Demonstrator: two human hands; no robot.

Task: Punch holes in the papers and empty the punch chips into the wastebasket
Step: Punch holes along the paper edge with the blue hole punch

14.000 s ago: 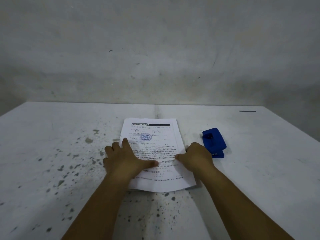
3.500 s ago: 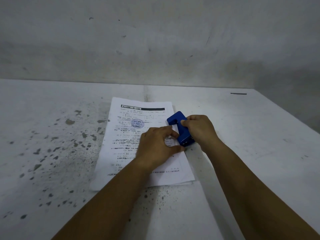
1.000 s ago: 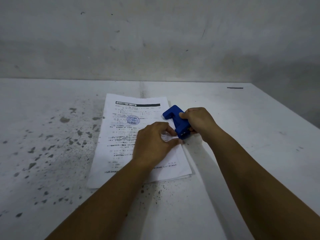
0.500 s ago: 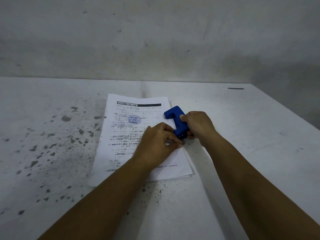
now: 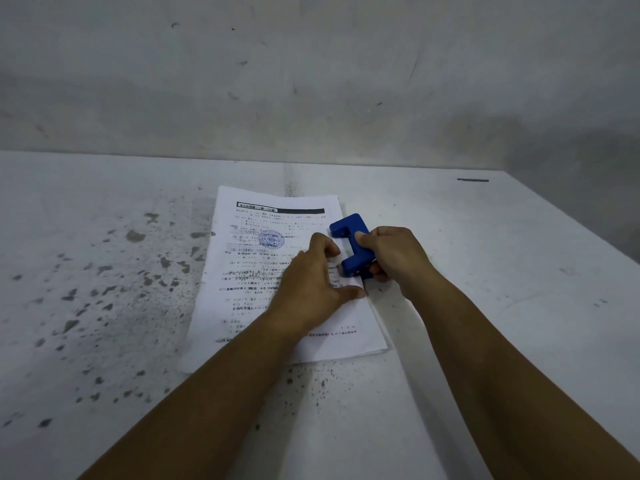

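White table: right hand grips hole punch at papers' edge.

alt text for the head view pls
A right hand grips a blue hole punch at the right edge of a printed paper stack, which the left hand holds on a speckled white table.
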